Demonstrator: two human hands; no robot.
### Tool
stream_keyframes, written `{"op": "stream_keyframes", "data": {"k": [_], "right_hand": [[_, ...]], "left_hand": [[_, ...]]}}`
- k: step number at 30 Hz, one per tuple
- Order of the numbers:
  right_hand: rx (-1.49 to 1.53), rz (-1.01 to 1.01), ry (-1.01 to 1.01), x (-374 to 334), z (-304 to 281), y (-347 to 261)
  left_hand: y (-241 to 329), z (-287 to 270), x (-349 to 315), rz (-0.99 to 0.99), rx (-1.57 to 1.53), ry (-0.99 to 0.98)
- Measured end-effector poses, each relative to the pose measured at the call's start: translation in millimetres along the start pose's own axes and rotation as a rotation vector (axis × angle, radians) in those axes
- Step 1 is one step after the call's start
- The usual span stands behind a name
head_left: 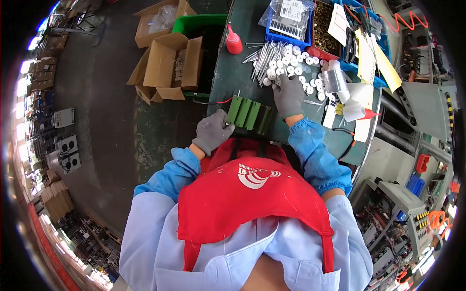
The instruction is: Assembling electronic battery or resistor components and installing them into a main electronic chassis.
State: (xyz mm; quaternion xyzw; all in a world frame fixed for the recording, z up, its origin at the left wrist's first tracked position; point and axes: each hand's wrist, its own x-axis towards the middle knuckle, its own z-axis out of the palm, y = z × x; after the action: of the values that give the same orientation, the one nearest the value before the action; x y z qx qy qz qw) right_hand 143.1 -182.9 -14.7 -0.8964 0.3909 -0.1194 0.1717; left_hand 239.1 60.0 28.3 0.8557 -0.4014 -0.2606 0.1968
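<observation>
My left hand (212,131), in a grey glove, is at the table's near edge with its fingers curled. Its fingertips meet the near left end of a row of green tubes (245,112) lying side by side; whether they grip it is partly hidden. A thin rod sticks up from the leftmost tube, and a red wire (224,102) lies beside it. My right hand (290,94), gloved in grey too, reaches to the near edge of a spread of white round washers (294,62). Its fingers bend down among them; what they pinch, if anything, is hidden.
Metal rods (266,59) lie left of the washers, near a red squeeze bottle (234,40). Blue bins (287,38) and a red tray of small brass-coloured parts (326,29) line the back. A tape roll (334,81) stands right. Open cardboard boxes (167,65) are left of the table.
</observation>
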Motion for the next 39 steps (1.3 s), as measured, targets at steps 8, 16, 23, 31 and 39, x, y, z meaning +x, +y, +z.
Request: {"op": "stream_keyframes", "data": {"k": [8,16,23,31,39], "right_hand": [[0.261,-0.029,-0.041,-27,24,26],[0.469,0.234,0.041,-57,-9,43],[0.503,0.307,0.124,-19,-16,64],[0.146,0.273,-0.098,72,-16,79],[-0.035,0.206,-0.334,94,-20,87]], "left_hand": [[26,4,126,0.178,-0.094,0.403],[32,18,208,-0.070,0.415,0.115],[33,-5,205,-0.268,0.399,-0.091],[6,-10,146,-0.238,-0.188,0.059],[22,-7,108,-0.239,-0.421,0.024]]}}
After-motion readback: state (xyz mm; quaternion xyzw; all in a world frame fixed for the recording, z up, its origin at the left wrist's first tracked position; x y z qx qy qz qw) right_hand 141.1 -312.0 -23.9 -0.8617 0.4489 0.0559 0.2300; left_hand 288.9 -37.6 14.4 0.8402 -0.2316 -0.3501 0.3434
